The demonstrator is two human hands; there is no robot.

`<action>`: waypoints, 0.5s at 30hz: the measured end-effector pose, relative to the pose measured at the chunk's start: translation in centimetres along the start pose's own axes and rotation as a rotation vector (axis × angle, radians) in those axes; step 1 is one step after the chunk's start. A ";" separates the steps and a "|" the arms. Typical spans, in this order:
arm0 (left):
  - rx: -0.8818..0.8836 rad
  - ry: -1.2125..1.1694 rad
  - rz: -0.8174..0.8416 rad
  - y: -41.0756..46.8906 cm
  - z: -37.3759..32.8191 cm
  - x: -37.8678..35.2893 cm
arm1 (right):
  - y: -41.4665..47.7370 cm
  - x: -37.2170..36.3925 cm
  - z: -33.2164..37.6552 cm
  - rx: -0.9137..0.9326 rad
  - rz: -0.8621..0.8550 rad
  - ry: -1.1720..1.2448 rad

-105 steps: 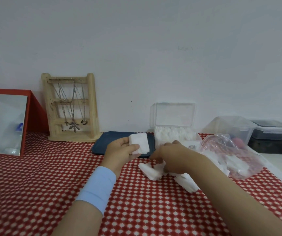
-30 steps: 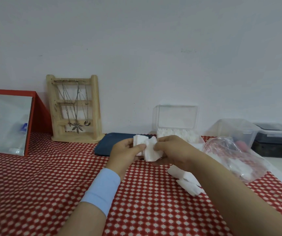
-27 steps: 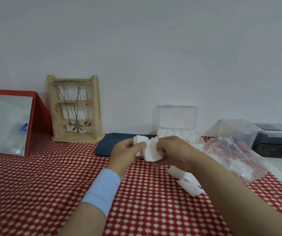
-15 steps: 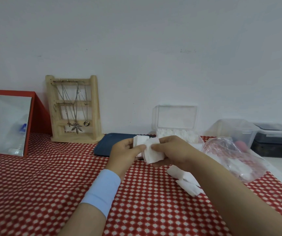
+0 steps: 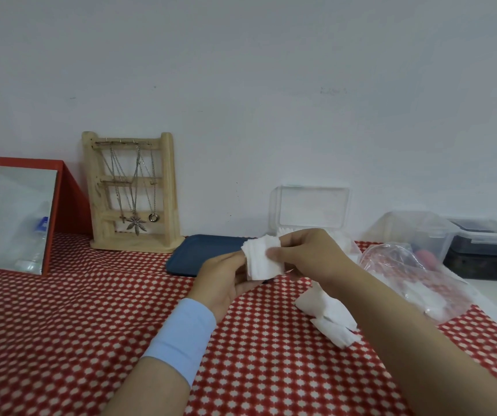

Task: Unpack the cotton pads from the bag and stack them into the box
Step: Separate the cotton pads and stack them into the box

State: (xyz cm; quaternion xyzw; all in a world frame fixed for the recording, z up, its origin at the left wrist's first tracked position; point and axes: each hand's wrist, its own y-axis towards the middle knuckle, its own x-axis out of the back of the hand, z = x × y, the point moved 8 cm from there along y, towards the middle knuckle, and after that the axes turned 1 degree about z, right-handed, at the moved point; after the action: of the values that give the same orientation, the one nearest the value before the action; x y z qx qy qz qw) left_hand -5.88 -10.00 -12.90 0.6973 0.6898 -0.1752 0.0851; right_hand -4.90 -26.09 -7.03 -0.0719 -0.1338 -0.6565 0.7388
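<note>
Red-and-white checked tablecloth (image 5: 61, 325) under a bare white wall, and the action is dead centre. Left hand (image 5: 223, 277) grips the stack of cotton pads (image 5: 262, 262) from its 8 o'clock corner, fingers curled behind it. Right hand (image 5: 310, 256) comes in from 3 o'clock, thumb pressed on the front pad, so both hands are closed on the 1 stack, held above the cloth. At 1 o'clock, partly hidden behind the right hand, the clear box (image 5: 310, 211) waits with its lid up and pads showing inside. Loose pads (image 5: 328, 316) lie at 5 o'clock, the plastic bag (image 5: 406, 274) at 3 o'clock. Watch that fanned top edge: ease either pinch and I'd expect pads to slip out, and the right forearm could sweep the loose ones
</note>
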 end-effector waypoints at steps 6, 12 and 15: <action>0.000 0.005 0.037 -0.2 -0.2 -0.5 | 0.1 0.5 -0.3 -0.008 -0.062 -0.101; -0.029 0.166 0.157 -0.4 -0.6 -1.4 | 0.0 0.0 -0.5 -0.017 0.053 0.015; -0.081 0.330 0.098 -0.3 -0.9 -1.0 | 0.1 0.3 -0.6 -0.025 0.121 0.036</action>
State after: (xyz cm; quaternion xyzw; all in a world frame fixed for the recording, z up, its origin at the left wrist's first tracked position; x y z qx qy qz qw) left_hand -6.06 -10.64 -11.67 0.7452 0.6663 -0.0261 0.0073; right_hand -4.67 -26.50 -7.53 -0.0772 -0.1074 -0.6137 0.7784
